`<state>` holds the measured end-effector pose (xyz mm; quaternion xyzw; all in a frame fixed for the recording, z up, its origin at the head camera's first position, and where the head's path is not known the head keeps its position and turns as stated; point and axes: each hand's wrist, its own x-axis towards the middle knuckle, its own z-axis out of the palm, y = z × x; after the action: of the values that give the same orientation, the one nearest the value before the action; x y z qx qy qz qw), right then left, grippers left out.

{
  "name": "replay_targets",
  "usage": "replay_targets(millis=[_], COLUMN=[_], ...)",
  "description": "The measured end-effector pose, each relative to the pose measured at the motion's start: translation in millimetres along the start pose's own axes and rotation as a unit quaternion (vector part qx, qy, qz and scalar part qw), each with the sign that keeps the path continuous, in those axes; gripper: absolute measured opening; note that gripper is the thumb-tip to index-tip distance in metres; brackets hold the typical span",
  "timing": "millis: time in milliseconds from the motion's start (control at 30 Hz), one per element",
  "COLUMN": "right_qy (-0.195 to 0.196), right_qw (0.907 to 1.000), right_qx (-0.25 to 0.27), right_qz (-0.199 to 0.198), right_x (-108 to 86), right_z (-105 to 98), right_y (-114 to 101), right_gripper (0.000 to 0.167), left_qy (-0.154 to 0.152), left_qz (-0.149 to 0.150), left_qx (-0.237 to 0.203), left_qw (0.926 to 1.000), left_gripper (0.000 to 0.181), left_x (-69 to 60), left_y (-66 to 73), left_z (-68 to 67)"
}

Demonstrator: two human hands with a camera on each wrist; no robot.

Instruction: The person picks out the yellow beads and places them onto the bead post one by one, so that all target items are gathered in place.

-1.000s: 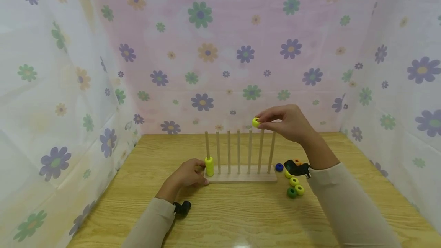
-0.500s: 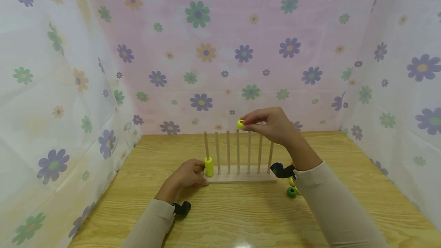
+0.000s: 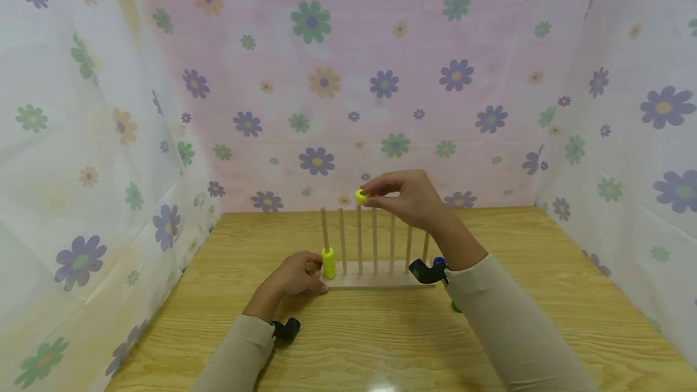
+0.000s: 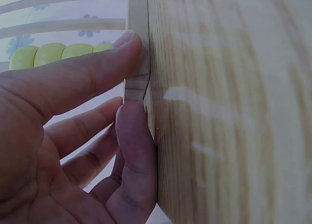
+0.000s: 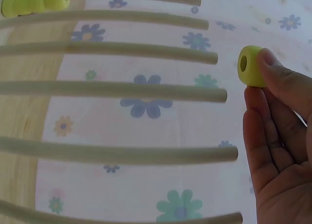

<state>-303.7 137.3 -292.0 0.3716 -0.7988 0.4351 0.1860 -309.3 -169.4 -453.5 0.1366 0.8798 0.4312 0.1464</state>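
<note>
Round yellow bead (image 3: 359,198) pinched above pale wooden rod rack (image 3: 376,281)

The person's right hand (image 3: 408,198) grips it near the rack's 11 o'clock, clear of the rods (image 5: 146,90). At 9 o'clock, the left hand (image 3: 296,274) holds the rack's end, beside stacked yellow beads (image 3: 328,264).

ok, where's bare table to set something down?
Bare: table in front of the rack, between left sleeve and right sleeve; left of left grip, up to left cloth; right of right sleeve. Crowded: rack's left end, with left grip and yellow stack; its right end, near part-hidden blue bead and green bead.
</note>
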Motion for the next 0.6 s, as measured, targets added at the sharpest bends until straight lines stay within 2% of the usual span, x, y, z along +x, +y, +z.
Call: replay_targets(millis=[433, 600], right_qy=[-0.002, -0.005], right_qw=[0.9999, 1.0], right_qx=[0.004, 0.004], right_qz=[-0.015, -0.007], right_x=[11.6, 13.3], right_z=[20.4, 25.9], right_y=[-10.3, -10.3], right_gripper=[0.018, 0.019], left_qy=[-0.006, -0.01], left_qz=[-0.004, -0.007], left_qx=[-0.009, -0.01], left_qw=[0.9999, 0.9999], left_gripper=[0.07, 0.071], left_x=[-0.2, 1.6], left_y=[1.7, 0.0], left_z=[-1.4, -1.1])
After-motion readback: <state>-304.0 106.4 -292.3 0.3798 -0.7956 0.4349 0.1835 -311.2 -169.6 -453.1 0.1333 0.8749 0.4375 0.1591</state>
